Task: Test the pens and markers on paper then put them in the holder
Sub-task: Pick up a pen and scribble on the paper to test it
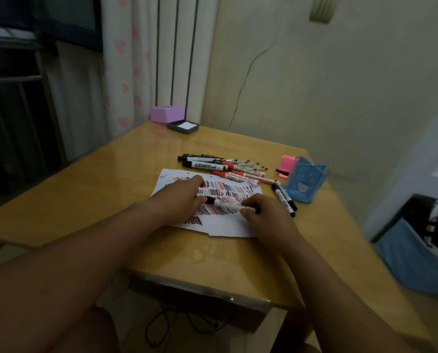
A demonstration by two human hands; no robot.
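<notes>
Gripping a white, black-capped marker (229, 205) with my left hand (184, 197) and right hand (262, 212) over scribbled white paper (225, 225), I judge the blue plastic holder (304, 182) unfilled.

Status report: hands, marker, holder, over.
Left hand pinches the black cap end of the marker, right hand grips its barrel, over the scribbled paper. Blue holder stands to the right. Two black markers lie beside it.
</notes>
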